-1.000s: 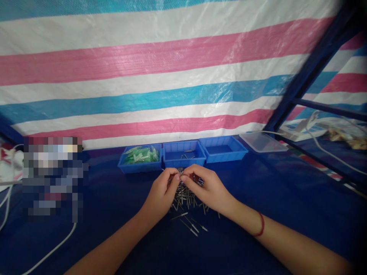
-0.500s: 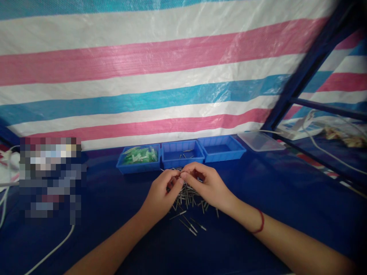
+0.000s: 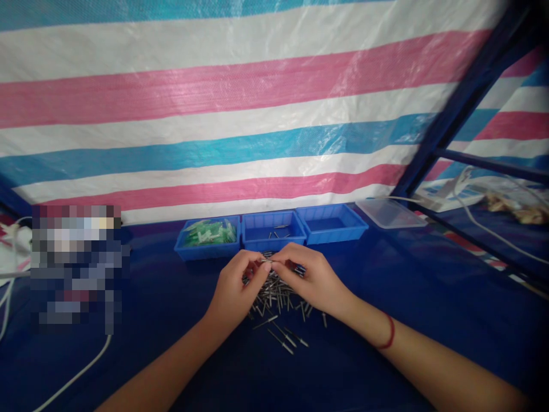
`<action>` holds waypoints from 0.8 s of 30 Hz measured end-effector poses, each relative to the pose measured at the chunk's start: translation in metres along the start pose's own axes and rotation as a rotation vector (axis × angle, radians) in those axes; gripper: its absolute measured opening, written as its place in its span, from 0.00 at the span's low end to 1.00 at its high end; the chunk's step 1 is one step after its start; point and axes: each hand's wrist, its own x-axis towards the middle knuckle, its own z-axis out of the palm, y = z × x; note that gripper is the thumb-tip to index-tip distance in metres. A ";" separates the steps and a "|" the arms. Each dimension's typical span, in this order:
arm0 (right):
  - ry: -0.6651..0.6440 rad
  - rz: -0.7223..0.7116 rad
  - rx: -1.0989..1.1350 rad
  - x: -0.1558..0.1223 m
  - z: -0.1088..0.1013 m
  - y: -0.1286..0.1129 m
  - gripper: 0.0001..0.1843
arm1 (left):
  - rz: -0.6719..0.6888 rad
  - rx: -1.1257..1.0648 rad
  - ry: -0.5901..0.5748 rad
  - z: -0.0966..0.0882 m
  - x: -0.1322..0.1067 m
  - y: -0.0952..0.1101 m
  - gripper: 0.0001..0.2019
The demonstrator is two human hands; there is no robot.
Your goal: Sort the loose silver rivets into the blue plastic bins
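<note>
A heap of small metal pins [image 3: 274, 300] lies on the blue table cover. Above it my left hand [image 3: 235, 289] and my right hand [image 3: 311, 277] meet fingertip to fingertip, both pinched on one thin metal pin [image 3: 266, 261] held between them. Behind the heap stand three blue trays in a row: the left tray [image 3: 206, 247] holds green plastic pieces, the middle tray [image 3: 273, 237] holds a few pins, the right tray [image 3: 332, 229] looks bare inside. A red string circles my right wrist.
A clear plastic lid or box [image 3: 390, 212] sits right of the trays. White cables [image 3: 72, 380] run along the left and at the right behind a dark blue frame post [image 3: 450, 120]. A striped tarp [image 3: 240, 114] hangs behind. A blurred patch covers something at left.
Both hands stay over the heap, shifting only slightly; the fingertips have closed together on a single pin held level between them.
</note>
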 end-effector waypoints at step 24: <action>0.110 0.028 -0.543 0.006 -0.010 0.024 0.12 | 0.368 0.544 -0.470 0.012 -0.012 0.008 0.13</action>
